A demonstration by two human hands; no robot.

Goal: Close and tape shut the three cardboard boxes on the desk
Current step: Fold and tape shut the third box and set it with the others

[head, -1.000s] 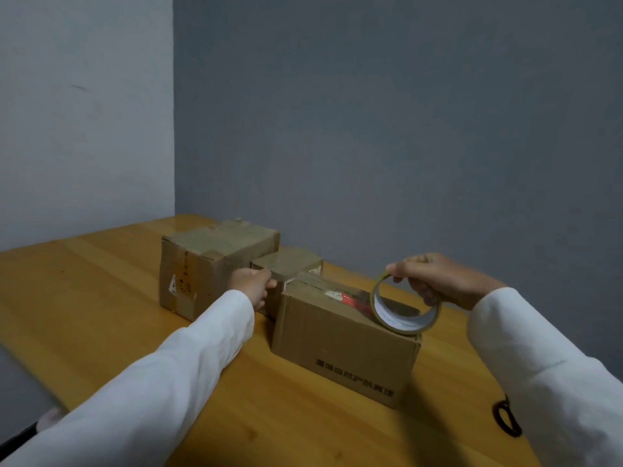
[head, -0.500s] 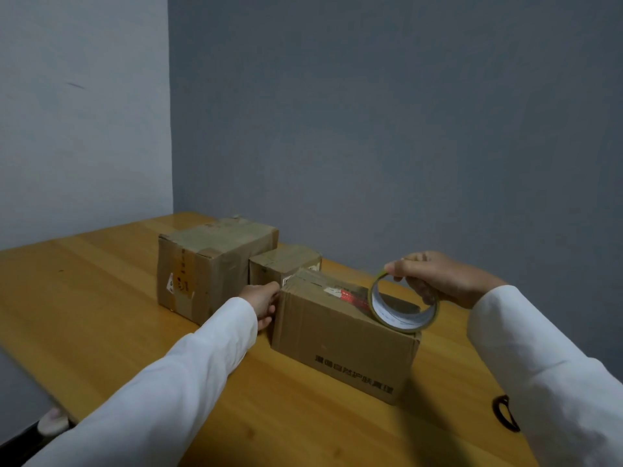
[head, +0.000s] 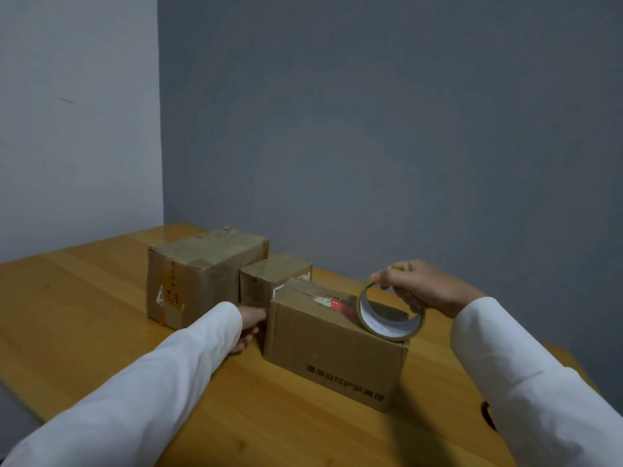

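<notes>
Three cardboard boxes stand on the wooden desk (head: 84, 318). The nearest box (head: 333, 352) has black print on its front and a red label on its closed top. My right hand (head: 421, 286) holds a roll of clear tape (head: 391, 315) upright on that box's top right part. My left hand (head: 251, 326) presses against the box's left end, mostly hidden behind my white sleeve and the box. A small box (head: 269, 279) sits behind it. A large taped box (head: 202, 274) stands at the left.
A grey wall rises right behind the boxes, and a paler wall meets it at the left corner. A dark looped object (head: 487, 414) lies on the desk by my right sleeve. The desk's front-left edge runs close to my left arm.
My left hand dropped from the small box's top corner down to the nearest box's left end. The tape roll and my right hand stayed on the box top.
</notes>
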